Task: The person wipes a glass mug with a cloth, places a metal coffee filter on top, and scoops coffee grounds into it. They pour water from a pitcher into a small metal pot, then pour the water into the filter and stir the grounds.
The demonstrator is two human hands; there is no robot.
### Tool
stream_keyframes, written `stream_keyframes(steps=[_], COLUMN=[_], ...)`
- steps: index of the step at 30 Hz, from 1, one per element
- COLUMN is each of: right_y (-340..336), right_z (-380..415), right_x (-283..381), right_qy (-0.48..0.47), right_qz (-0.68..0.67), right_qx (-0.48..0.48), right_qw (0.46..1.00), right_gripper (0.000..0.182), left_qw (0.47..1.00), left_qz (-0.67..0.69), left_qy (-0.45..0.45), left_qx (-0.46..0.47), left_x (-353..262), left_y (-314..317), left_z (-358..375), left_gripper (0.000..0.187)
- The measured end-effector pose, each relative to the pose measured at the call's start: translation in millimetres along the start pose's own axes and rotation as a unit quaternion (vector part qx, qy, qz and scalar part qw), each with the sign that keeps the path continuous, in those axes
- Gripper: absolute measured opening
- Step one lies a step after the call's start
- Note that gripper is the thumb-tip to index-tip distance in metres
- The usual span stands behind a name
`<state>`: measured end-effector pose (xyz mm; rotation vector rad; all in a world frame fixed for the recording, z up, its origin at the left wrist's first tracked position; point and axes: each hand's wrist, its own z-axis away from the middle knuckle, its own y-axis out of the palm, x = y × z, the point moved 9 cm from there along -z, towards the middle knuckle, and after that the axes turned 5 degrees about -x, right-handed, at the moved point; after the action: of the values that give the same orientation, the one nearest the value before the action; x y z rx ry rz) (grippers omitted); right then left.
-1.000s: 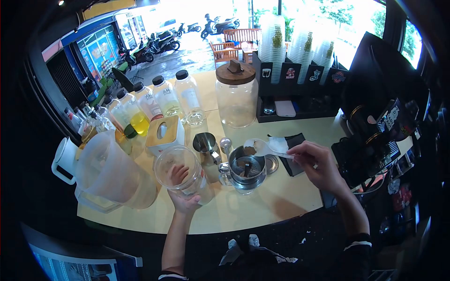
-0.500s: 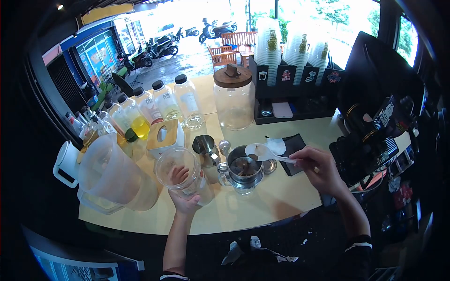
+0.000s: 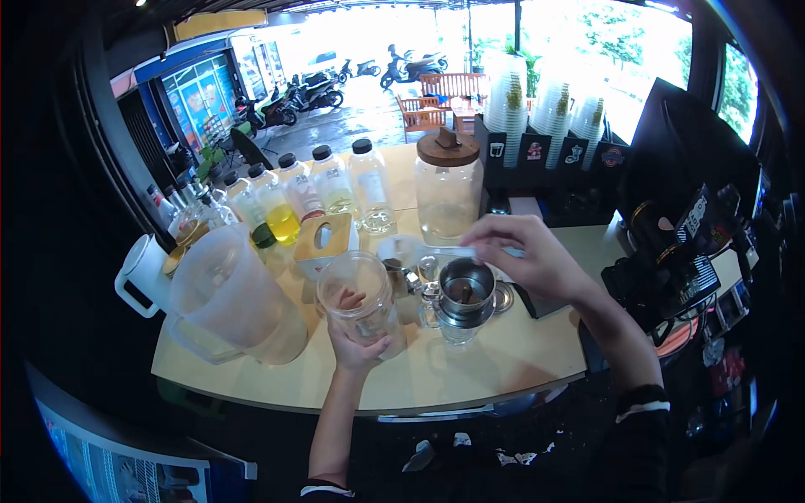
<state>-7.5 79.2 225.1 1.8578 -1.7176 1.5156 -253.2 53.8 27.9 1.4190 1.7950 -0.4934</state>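
Observation:
My left hand (image 3: 360, 339) is wrapped round a clear jar (image 3: 356, 289), tilted slightly, its mouth open. Above the counter, my right hand (image 3: 524, 251) pinches the handle of a white plastic spoon (image 3: 402, 249), whose bowl hangs between the jar and a metal coffee filter. Dark grounds show inside the metal filter (image 3: 466, 291), which sits on a glass (image 3: 459, 334). A metal pitcher (image 3: 398, 277) stands partly behind the jar and spoon. Beside the filter lies a round metal lid (image 3: 503, 297).
Large translucent jugs (image 3: 235, 293) stand at the left, with a tissue box (image 3: 324, 241) and capped bottles (image 3: 369, 189) behind. A wooden-lidded jar (image 3: 449, 184), stacked cups (image 3: 507, 101) and a black pouch (image 3: 545, 302) are on the counter (image 3: 470, 381).
My right hand has moved the spoon left, from over the filter to beside the jar. The view has shifted, so the counter items appear further right. My left hand still holds the jar.

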Motion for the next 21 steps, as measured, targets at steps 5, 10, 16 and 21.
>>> stream_keyframes(steps=[5,10,16,21], right_y=[69,136,111,44], right_z=[-48,-75,-74,-75], right_x=[41,35,47,5], right_qy=[-0.084,-0.116,-0.197,-0.090], right_qz=[0.130,0.284,0.223,0.120], right_qx=[0.085,0.162,0.063,-0.002], right_qw=[0.984,0.938,0.953,0.989], right_gripper=[0.015,0.018,0.021,0.018], left_qw=[0.999,0.991,0.979,0.975], left_qz=[-0.039,-0.069,-0.168,-0.160], left_qy=[0.011,0.056,0.038,0.053], left_qx=[-0.030,-0.102,-0.110,-0.141], left_x=[-5,-20,-12,-15], left_y=[-11,-25,-34,-37], left_z=[-3,-6,-8,-2], left_gripper=[0.107,0.101,0.097,0.102])
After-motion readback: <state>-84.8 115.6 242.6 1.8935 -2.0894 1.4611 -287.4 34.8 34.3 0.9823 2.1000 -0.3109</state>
